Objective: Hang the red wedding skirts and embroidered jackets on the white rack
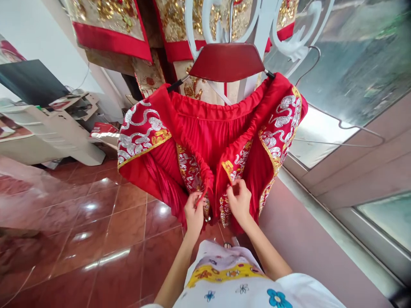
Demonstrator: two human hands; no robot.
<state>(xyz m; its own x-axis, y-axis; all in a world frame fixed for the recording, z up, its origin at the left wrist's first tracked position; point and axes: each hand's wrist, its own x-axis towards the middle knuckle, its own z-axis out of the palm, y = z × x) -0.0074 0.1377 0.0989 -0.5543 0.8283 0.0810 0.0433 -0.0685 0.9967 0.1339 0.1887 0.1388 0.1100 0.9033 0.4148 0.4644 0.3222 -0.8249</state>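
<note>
A red pleated skirt [212, 132] with silver and gold embroidered panels hangs by its gathered waistband from a hanger [226, 63] with a dark red centre and black clips. Its waistband parts at the front, towards me. My left hand [194, 209] pinches the left end of the opening, where a thin red strip shows between thumb and fingers. On the right end, my right hand [239, 197] grips the edge beside a gold-trimmed panel. Both hands are closed on the fabric, a short gap apart.
A white scrolled metal rack [257, 30] holds the hanger. Behind hang cream garments [112, 13] with gold sequins and red borders. An empty wire hanger [349, 128] hangs at right by the glass. A desk with a dark monitor [32, 81] stands left, above red floor tiles [128, 222].
</note>
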